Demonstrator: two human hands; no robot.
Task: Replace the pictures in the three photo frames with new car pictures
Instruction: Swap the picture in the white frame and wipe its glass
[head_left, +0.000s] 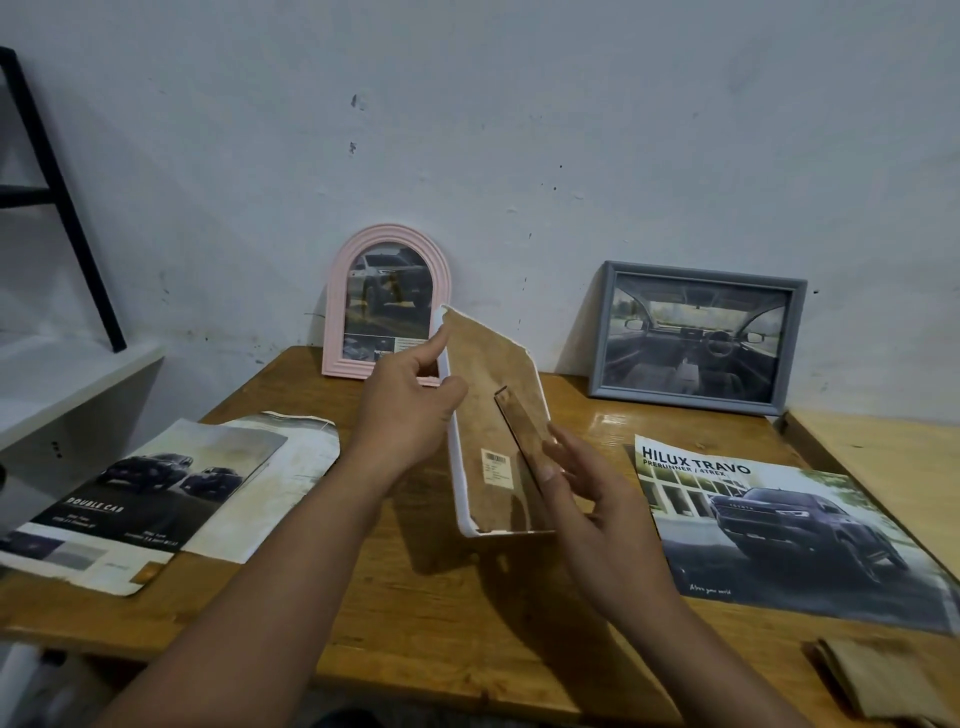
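Dim, soft, wide-angle edge distortion

Hidden and cut-off parts around the white frame

The white frame (470, 441) shows only its brown back, so its picture side is hidden; the label (496, 466) there is too small to read. It covers the pink arched frame's (387, 296) near right corner. The brown pad (883, 680) and the black rack (57, 197) run off the picture's edges, and the fine print on the left brochure (140, 504) is blurred.
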